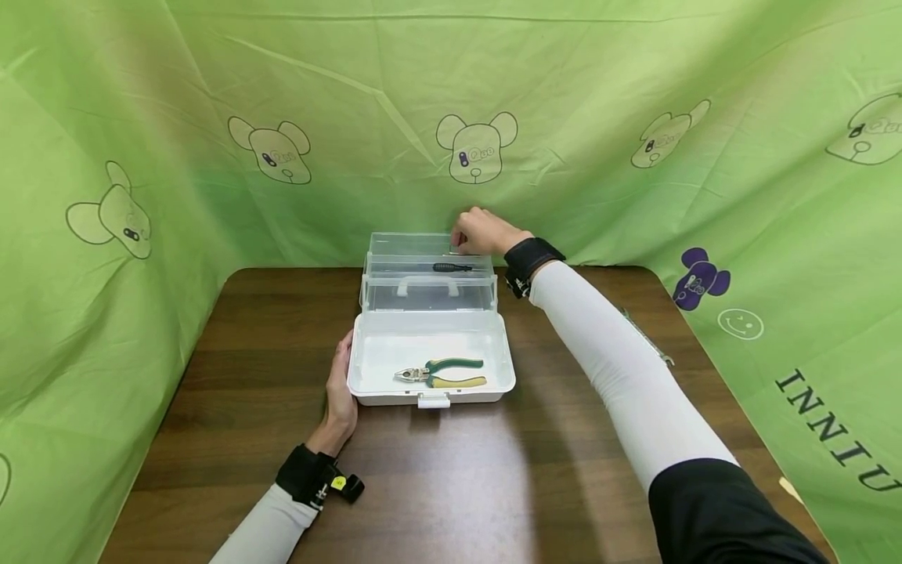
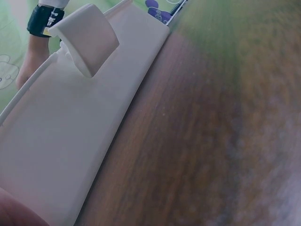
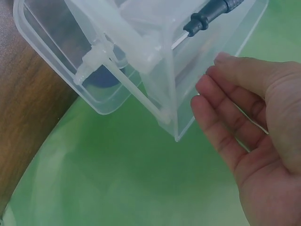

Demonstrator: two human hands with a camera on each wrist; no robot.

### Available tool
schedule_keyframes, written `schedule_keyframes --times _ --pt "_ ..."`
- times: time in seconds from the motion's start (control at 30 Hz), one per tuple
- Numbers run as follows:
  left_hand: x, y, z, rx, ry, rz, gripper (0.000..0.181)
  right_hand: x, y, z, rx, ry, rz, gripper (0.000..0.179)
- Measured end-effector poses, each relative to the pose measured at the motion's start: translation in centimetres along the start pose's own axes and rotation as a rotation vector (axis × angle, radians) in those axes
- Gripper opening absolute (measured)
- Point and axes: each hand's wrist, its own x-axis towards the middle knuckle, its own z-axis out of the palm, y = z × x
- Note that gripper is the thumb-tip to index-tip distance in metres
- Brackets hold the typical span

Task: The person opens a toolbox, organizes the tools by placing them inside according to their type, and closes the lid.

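Note:
A white toolbox [image 1: 361,398] stands on the table with its clear lid and trays raised at the back. Pliers [image 1: 458,382] with green and yellow handles lie in its base. In the upper tray is a black-handled screwdriver [image 1: 451,267], also partly visible as a dark handle [image 3: 214,15] in the right wrist view. My left hand [image 1: 341,392] rests along the box's left side, fingers extended. Loosely bent, the fingers of my right hand [image 1: 485,233] are right at the rim of the clear tray [image 3: 171,94], with nothing visible between them.
A metal wrench [image 1: 648,338] lies on the wooden table [image 1: 268,376] to the right, partly behind my right sleeve. The white latch [image 1: 433,401] sticks out at the box's front. Green printed cloth [image 1: 366,188] hangs close behind the raised trays and along both sides.

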Motion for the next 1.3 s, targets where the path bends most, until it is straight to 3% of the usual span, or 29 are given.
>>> schedule_keyframes --times 0.77,1.3 --pt "-0.1 0.0 -0.1 0.004 -0.014 -0.002 0.069 -2.3 -0.2 -2.2 -0.054 0.008 0.036 0.026" --pt "0.0 -0.1 -0.2 -0.005 -0.032 0.012 0.069 -6.1 0.9 -3.4 -0.119 0.038 0.055 0.032"
